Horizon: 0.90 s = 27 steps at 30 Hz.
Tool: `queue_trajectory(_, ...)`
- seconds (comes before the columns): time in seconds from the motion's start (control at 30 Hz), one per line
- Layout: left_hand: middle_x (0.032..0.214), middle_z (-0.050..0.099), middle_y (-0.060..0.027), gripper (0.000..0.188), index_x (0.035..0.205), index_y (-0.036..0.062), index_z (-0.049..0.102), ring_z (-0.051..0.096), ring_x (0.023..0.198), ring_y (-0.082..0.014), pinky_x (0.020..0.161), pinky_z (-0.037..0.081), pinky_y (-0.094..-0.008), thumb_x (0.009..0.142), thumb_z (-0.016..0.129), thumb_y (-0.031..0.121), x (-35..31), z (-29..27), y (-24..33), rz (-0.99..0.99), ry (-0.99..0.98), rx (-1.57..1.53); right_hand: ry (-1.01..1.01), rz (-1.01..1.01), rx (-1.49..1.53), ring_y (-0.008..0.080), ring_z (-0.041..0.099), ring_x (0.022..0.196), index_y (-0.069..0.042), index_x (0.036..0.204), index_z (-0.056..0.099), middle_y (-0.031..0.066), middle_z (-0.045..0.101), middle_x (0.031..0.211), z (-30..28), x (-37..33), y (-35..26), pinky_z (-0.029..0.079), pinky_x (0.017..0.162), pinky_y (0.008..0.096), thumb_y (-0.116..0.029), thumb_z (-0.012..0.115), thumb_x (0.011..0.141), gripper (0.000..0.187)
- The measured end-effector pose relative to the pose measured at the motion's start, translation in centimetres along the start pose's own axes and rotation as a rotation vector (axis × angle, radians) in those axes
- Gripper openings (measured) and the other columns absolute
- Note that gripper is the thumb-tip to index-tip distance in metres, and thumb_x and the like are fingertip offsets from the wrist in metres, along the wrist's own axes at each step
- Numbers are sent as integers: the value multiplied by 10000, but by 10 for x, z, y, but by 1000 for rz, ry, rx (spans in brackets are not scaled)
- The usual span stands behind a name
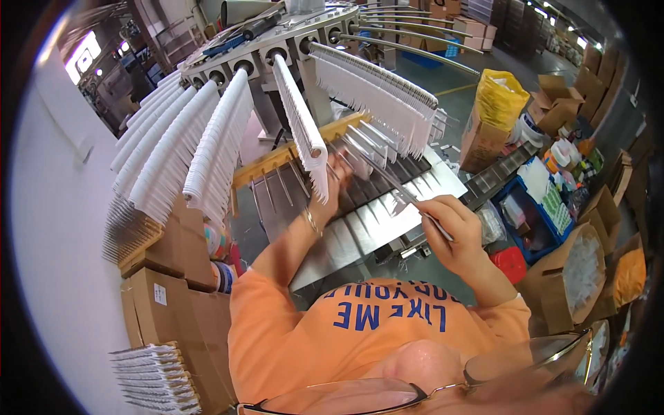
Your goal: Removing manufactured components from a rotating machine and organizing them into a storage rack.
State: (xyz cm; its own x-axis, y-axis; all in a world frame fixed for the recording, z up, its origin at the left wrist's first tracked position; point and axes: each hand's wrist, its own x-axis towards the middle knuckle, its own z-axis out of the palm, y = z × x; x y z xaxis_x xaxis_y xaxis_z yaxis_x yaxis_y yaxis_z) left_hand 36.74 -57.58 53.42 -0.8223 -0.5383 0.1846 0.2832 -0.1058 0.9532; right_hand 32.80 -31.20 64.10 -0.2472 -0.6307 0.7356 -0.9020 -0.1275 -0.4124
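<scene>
A thin metal rod (398, 185) is gripped near its lower end by my right hand (453, 232), fingers wrapped round it. It slants up and left toward the rack. My left hand (337, 176) reaches up to the far end of that rod, beside a narrow bar of white hanging pieces (299, 114). Its fingers are blurred and partly hidden by the white pieces, so its grip is unclear. Several short metal rods (273, 187) lie in a row along a wooden strip (280, 158) over the metal work table (346, 242).
A round metal machine (277, 48) carries several radial arms hung with white pieces (221, 138); bare metal arms (415, 48) stick out at right. Cardboard boxes (166, 304) stand at left. A blue crate (532, 214), a red container (510, 264) and a yellow bag (499, 97) are at right.
</scene>
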Motion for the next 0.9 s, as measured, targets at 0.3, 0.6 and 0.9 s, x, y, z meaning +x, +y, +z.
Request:
queue_trajectory(0.3, 613, 387, 52, 258, 1088, 59, 529, 345, 515, -63, 488, 287, -201, 856, 483, 161, 11, -4, 3, 10, 69, 56, 158, 40, -24, 234, 563, 612, 27, 865, 592, 139, 574, 756, -45, -53, -14, 437, 519, 269, 81, 555, 670, 205)
queue_trajectory(0.6, 625, 415, 46, 343, 1130, -18, 515, 357, 512, -47, 472, 291, -192, 822, 471, 126, 10, 30, 2, 72, 1, 8, 132, 32, -41, 233, 558, 632, 25, 871, 585, 138, 557, 763, -21, -29, 3, 433, 544, 277, 70, 544, 697, 185)
queue_trajectory(0.9, 893, 498, -155, 472, 1179, -70, 426, 498, 767, -256, 705, 417, -317, 734, 524, 52, 9, 21, -19, 514, -1, 929, 197, 36, -61, 233, 560, 605, 22, 855, 601, 139, 571, 743, -48, -58, 2, 438, 534, 284, 40, 562, 686, 174)
